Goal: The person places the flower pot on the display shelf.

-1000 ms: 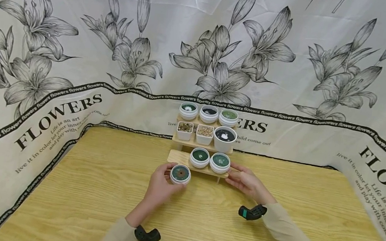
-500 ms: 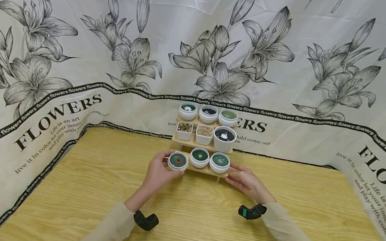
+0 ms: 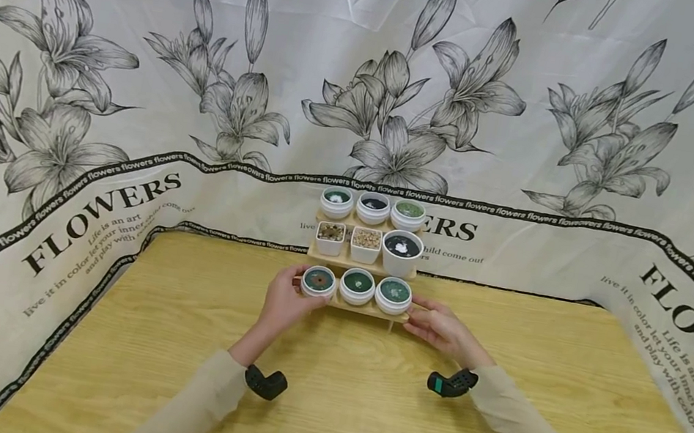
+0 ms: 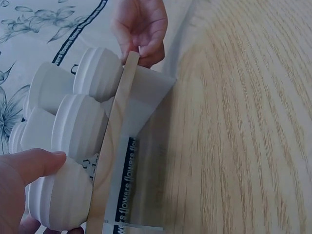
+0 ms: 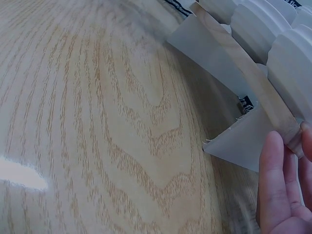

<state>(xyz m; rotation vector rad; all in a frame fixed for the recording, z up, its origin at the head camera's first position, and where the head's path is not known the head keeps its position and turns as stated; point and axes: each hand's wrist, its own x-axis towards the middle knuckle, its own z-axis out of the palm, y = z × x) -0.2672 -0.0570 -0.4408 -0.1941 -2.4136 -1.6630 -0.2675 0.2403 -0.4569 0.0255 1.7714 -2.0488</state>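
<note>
My left hand [image 3: 286,302] grips a round white pot [image 3: 318,281] with a teal top and a brownish centre, at the left end of the lowest shelf. In the left wrist view the thumb lies along the side of that pot [image 4: 63,197], whose base is right at the board [image 4: 113,141]. My right hand [image 3: 443,330] pinches the right end of the lowest wooden shelf [image 3: 367,310]; the right wrist view shows its fingertips on the board's corner [image 5: 287,127]. Two more round pots with green tops, a middle one [image 3: 357,287] and a right one [image 3: 393,295], stand beside the held pot.
The upper tiers carry square pots of pebbles [image 3: 366,245], a larger cup with a dark top [image 3: 401,254] and several round pots [image 3: 372,207]. Translucent panels [image 5: 214,63] support the shelf. A flower-printed cloth [image 3: 240,120] hangs behind the wooden table [image 3: 173,318].
My left hand has carried the pot up and left from in front of the stand onto the left end of the lowest shelf. My right hand has stayed at the shelf's right end.
</note>
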